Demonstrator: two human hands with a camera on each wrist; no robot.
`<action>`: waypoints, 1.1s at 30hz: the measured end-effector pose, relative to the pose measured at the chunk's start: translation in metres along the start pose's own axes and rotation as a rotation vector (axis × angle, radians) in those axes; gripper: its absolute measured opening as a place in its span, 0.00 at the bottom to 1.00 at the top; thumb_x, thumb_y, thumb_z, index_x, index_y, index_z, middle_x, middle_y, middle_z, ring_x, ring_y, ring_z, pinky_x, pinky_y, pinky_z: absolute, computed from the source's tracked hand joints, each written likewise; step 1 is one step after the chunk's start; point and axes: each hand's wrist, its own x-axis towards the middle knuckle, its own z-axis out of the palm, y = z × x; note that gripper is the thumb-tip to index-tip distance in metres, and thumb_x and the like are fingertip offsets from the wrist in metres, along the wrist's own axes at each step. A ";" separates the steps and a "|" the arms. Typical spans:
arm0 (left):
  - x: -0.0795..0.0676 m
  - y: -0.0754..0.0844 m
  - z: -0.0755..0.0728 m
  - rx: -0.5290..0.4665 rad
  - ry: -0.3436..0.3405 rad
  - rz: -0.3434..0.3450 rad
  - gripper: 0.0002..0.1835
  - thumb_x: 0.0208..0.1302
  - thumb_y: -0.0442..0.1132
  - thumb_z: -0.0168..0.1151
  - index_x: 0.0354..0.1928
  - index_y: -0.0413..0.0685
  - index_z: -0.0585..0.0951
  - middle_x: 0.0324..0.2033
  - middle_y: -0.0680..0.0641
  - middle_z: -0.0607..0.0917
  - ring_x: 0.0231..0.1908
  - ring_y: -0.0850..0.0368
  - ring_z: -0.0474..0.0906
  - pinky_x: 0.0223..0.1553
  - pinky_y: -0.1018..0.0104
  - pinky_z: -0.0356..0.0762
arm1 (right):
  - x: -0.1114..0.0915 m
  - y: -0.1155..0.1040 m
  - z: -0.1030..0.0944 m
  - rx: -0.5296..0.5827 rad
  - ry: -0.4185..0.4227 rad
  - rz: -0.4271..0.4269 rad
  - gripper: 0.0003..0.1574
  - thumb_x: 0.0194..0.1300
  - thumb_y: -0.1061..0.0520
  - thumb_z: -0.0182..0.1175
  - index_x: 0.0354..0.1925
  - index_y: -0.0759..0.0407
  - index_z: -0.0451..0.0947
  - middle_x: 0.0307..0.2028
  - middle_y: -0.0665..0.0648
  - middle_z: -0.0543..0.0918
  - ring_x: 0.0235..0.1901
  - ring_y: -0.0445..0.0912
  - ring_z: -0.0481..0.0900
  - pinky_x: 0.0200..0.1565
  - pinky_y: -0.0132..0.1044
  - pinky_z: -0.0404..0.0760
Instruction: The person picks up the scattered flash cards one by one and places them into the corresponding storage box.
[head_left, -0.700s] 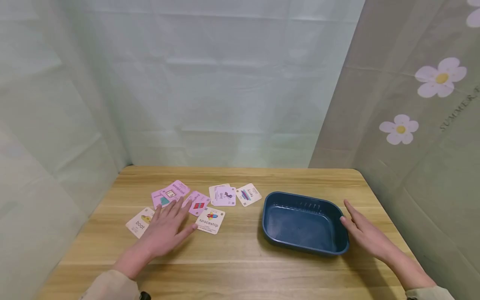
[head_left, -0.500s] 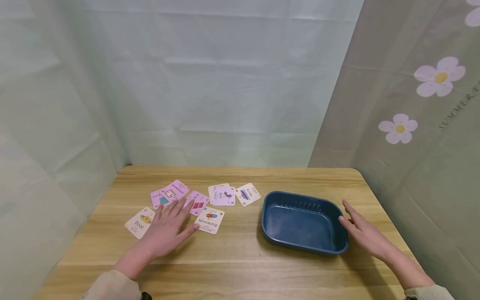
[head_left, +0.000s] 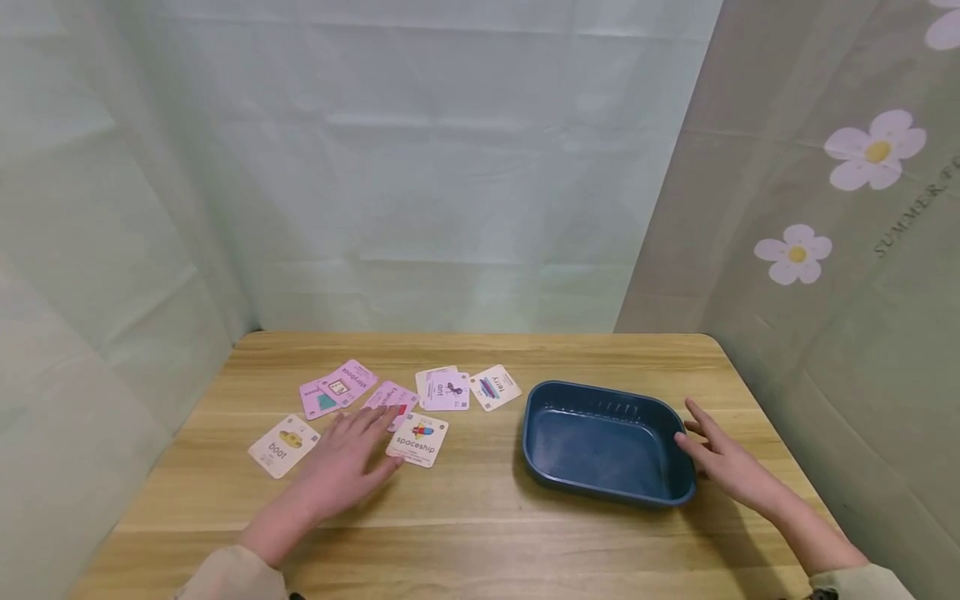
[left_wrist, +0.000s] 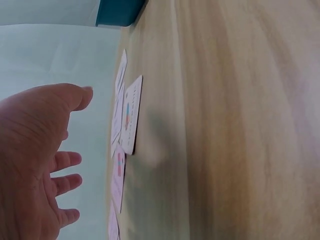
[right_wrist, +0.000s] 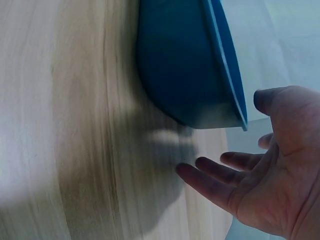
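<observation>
My left hand (head_left: 339, 468) is held over the table, nearest to a pink card (head_left: 405, 393) and the white "spaceship" card (head_left: 417, 440). Its fingers are spread and slightly bent, with nothing in them; the left wrist view shows this hand (left_wrist: 30, 155) above the cards. Left of it lies a white card with a yellow picture (head_left: 284, 446). At the right, my right hand (head_left: 731, 467) is beside the dark blue plastic basin (head_left: 600, 454), thumb near the rim. In the right wrist view, loosely bent fingers (right_wrist: 212, 187) stand apart from the basin wall.
Two overlapping pink cards (head_left: 348, 382) lie at the back left. Farther right are a lilac "ant" card (head_left: 447, 392), partly over another, and a "ferry" card (head_left: 495, 387). A pale curtain (head_left: 450, 167) hangs behind the wooden table (head_left: 480, 533).
My left hand has drawn back slightly toward me, its fingers bending more and uncovering more of the yellow-picture card. My right hand's fingers have bent a little toward the basin. Cards and basin stay put.
</observation>
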 end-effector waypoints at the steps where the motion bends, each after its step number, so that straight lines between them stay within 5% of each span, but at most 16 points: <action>1: 0.000 0.001 0.001 0.000 0.004 0.006 0.40 0.68 0.55 0.66 0.77 0.49 0.66 0.70 0.39 0.71 0.70 0.35 0.65 0.70 0.32 0.52 | 0.000 -0.001 0.000 0.031 -0.013 0.017 0.50 0.82 0.45 0.49 0.82 0.58 0.30 0.73 0.83 0.49 0.67 0.77 0.61 0.51 0.59 0.82; 13: -0.001 0.006 0.008 -0.042 0.030 0.013 0.38 0.68 0.52 0.68 0.75 0.47 0.68 0.68 0.39 0.75 0.66 0.37 0.70 0.68 0.36 0.61 | 0.002 -0.011 -0.004 0.277 -0.114 0.179 0.51 0.80 0.55 0.51 0.82 0.56 0.27 0.73 0.85 0.40 0.70 0.78 0.53 0.49 0.57 0.84; 33: -0.012 0.012 0.011 -0.150 0.052 -0.038 0.37 0.67 0.49 0.68 0.74 0.43 0.70 0.67 0.39 0.75 0.66 0.37 0.70 0.66 0.37 0.65 | 0.000 -0.008 -0.002 0.338 -0.136 0.207 0.52 0.75 0.66 0.49 0.82 0.55 0.29 0.74 0.84 0.38 0.68 0.74 0.58 0.48 0.57 0.84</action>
